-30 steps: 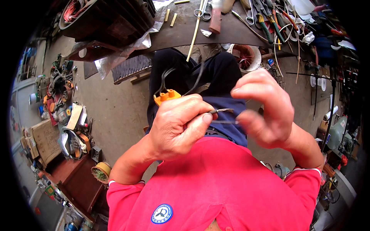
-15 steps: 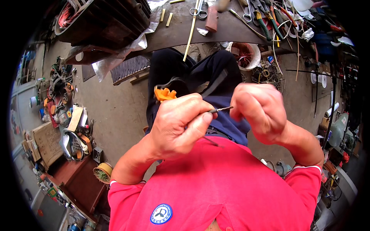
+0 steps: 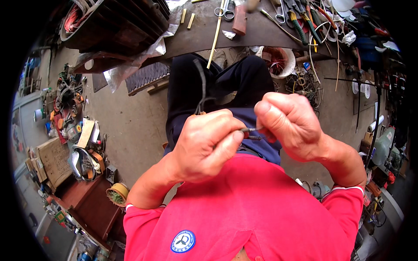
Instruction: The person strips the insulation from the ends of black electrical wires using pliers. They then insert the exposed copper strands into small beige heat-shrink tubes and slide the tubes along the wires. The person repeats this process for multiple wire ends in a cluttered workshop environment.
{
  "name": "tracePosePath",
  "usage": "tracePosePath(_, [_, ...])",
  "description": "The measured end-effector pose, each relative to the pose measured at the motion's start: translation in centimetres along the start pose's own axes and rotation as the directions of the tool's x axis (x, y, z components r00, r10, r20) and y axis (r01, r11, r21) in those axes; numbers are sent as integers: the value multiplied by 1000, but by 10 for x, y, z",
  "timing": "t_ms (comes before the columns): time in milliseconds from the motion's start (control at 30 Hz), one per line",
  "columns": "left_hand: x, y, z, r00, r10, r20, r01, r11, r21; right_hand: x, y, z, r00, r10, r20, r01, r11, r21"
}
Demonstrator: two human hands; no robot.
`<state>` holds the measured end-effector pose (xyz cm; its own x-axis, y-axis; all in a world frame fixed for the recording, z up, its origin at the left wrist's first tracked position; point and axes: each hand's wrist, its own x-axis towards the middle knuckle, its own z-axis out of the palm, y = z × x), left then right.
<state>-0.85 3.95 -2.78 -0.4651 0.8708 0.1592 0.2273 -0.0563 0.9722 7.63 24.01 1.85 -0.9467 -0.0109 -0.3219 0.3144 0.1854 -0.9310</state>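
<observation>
My left hand (image 3: 204, 145) is closed in a pinch around a dark insulated wire (image 3: 249, 129), whose bare end points to the right. At that bare end the fingers of my right hand (image 3: 287, 126) are pressed together, gripping it. Just below runs a second dark wire end (image 3: 256, 138), between the two hands. Behind my left knuckles a dark cable (image 3: 202, 82) rises in a bend over my lap. Only a sliver of orange shows at its base; my left hand covers the rest.
Ahead is a workbench (image 3: 191, 41) with scissors (image 3: 224, 13), a brown-handled tool (image 3: 239, 19), pliers (image 3: 300, 30) and a thin strip (image 3: 215, 41). A finned motor housing (image 3: 117, 32) stands at its left. Below sits a white bucket (image 3: 287, 65) with reddish wire scraps.
My right hand has turned and closed on the bare wire end. The orange block by my left hand has dropped almost out of sight, and the dark cable now stands up higher.
</observation>
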Motion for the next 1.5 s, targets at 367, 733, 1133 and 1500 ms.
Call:
tracePosePath(367, [-2,-4,0,991,-136,15,132,919,-373,15,15,-6,626,-754,200,676,396,-621])
tracePosePath(733, [4,-2,0,997,5,-76,-7,1000,-29,3,1,-8,970,177,164,-214,946,242])
tracePosePath(1133, [4,-22,2,837,-533,-120,56,301,-952,-2,29,74,740,-623,-254,494,759,-424])
tracePosePath(1500, [-5,-24,22,850,-482,-212,0,402,-915,29,49,94,707,-549,-445,383,827,-411])
